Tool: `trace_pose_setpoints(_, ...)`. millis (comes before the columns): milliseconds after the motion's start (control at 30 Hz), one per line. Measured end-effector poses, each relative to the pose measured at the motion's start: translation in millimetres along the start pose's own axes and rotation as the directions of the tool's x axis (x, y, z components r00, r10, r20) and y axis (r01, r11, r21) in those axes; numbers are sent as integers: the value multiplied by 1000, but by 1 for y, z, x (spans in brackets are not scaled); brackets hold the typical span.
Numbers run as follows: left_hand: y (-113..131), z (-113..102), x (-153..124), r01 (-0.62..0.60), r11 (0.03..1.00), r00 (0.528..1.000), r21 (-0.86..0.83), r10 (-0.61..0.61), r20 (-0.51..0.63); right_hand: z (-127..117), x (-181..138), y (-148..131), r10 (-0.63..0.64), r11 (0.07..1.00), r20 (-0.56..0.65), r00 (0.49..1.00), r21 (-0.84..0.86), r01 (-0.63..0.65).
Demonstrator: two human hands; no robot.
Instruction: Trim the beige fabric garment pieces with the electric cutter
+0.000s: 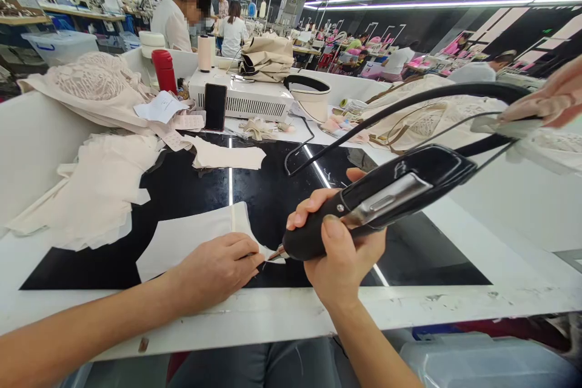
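Observation:
A pale cream fabric piece (191, 236) lies flat on the black board (173, 194). At its right corner my left hand (222, 270) is closed, fingers pinching the fabric edge. My right hand (341, 248) wraps around a black hand-held power tool (364, 206) with a silver lever on its side. The tool's pointed metal tip (278, 253) meets the fabric corner just beside my left fingertips; whether it touches the cloth I cannot tell. A thick black cord (386, 115) loops from the tool toward the upper right.
Another person's hand (555, 100) reaches in at the right edge, by the cord. Stacked cream pieces (100, 188) lie left, one loose piece (227, 156) behind. Farther back are a phone (215, 107), red bottle (165, 71), white vented machine (245, 100) and lace garments (427, 115).

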State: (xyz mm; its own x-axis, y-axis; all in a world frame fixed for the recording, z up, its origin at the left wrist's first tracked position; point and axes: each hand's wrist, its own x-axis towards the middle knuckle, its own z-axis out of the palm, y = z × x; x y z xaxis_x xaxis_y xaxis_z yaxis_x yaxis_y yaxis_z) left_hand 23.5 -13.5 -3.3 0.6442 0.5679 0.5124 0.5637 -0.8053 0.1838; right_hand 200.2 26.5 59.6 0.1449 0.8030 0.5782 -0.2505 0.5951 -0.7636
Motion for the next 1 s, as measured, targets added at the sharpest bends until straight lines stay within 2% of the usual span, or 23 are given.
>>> trace_pose_setpoints(267,0,1,0,2,1000,1000,6,-2,0,1,0,1,18,1000,15,1000,14,-18)
trace_pose_setpoints(467,0,-1,1,-17,1000,1000,-8,17,4,-7,3,-4,-28,999,-36,999,24,28)
trace_pose_setpoints(733,1,-4,2,-11,1000,1000,-5,11,27,-11,-1,-1,-36,999,-3,999,11,36)
trace_pose_setpoints(900,-4,-4,-2,34,998,997,-53,-30,65,-12,0,0,-22,1000,5,1000,-7,22)
trace_pose_setpoints(1000,-10,-9,-3,67,993,997,-98,-63,41,-13,2,1,-33,999,2,999,-12,33)
